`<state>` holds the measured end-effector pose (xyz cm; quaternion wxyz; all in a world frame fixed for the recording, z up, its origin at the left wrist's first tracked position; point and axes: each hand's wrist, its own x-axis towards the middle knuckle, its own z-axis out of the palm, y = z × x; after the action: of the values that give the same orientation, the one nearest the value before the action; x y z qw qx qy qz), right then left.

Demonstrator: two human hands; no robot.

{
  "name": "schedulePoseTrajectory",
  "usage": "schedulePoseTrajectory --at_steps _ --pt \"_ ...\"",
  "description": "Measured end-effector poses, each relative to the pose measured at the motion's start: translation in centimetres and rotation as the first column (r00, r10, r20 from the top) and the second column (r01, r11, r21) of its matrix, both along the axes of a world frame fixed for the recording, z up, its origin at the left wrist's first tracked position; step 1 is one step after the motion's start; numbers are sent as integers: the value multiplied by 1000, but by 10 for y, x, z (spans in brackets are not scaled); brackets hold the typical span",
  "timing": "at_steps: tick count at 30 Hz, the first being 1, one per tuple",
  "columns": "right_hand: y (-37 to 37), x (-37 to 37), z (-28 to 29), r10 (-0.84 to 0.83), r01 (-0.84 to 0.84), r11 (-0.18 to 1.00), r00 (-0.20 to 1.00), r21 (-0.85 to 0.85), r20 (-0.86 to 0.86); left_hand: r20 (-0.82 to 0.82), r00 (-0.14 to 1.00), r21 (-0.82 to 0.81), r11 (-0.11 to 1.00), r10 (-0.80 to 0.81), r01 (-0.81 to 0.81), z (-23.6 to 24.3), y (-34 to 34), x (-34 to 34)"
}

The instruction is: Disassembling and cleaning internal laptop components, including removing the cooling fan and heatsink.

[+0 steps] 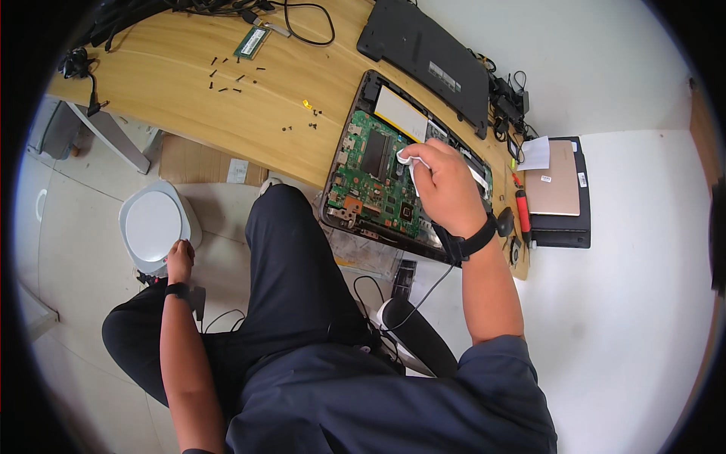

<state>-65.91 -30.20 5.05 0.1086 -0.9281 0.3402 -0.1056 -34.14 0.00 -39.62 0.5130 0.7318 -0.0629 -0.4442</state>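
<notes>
My right hand is closed on a crumpled white tissue and presses it to the middle of a green circuit board. The board sits in the opened laptop, which lies at an angle along the table's near edge. A white, yellow-edged panel lies in the far side of the laptop. Low on the left, my left hand is beside the rim of a round-lidded white bin. Its fingers are curled together; what they hold, if anything, cannot be made out.
Small dark screws lie scattered on the wooden table near a memory module. A black laptop cover rests behind the laptop. To the right are cables, a red-handled tool and a gold laptop.
</notes>
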Motion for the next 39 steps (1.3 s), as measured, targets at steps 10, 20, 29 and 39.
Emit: schedulePoseTrajectory --at_steps 10,20,29,39 --pt "-3 -5 -4 14 -14 1000 1000 -13 6 7 1000 -15 1000 -20 20 -7 4 3" --pt "-5 -8 -3 -8 7 999 1000 -34 -27 -16 1000 -20 1000 -3 3 -6 5 1" --pt "-2 -11 0 -48 45 997 998 68 34 19 1000 -3 1000 7 -7 5 -1 -4" --pt "0 -9 -1 55 -55 998 998 -18 16 11 999 -2 999 -38 38 -8 2 0"
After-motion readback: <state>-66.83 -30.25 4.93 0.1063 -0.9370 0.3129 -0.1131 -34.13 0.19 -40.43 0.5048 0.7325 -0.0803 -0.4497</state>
